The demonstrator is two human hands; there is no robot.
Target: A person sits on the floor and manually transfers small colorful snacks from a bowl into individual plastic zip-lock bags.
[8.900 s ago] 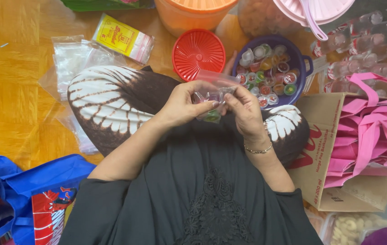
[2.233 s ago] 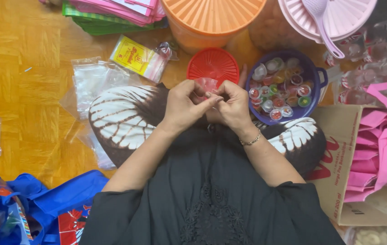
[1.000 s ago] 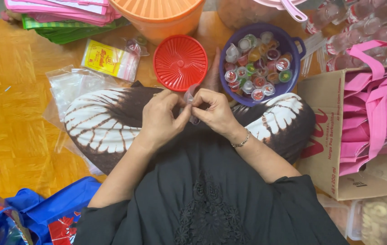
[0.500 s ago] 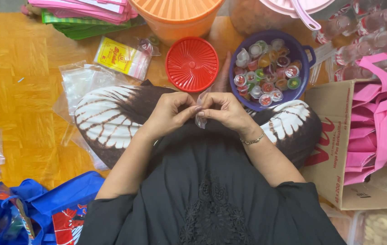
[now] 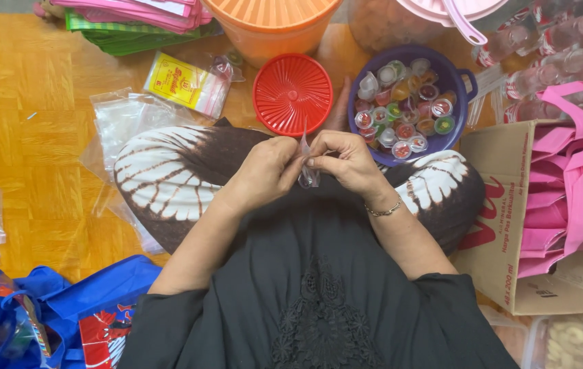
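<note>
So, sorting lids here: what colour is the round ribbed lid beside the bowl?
Red lid, head view.

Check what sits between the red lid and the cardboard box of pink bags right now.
In the head view, a purple bowl filled with small jelly cups sits between the red lid and the cardboard box, just beyond the right hand.

Bright even indoor light, soft faint shadows, sharp centre, slight stretching and softness at edges

We're on a home floor, not a workshop: orange patterned mat point(image 5: 24, 137), person sitting cross-legged. Cardboard box point(image 5: 503, 232) of pink bags point(image 5: 578, 178) and bowl of jelly cups point(image 5: 407, 102) suggest home packing.
</note>
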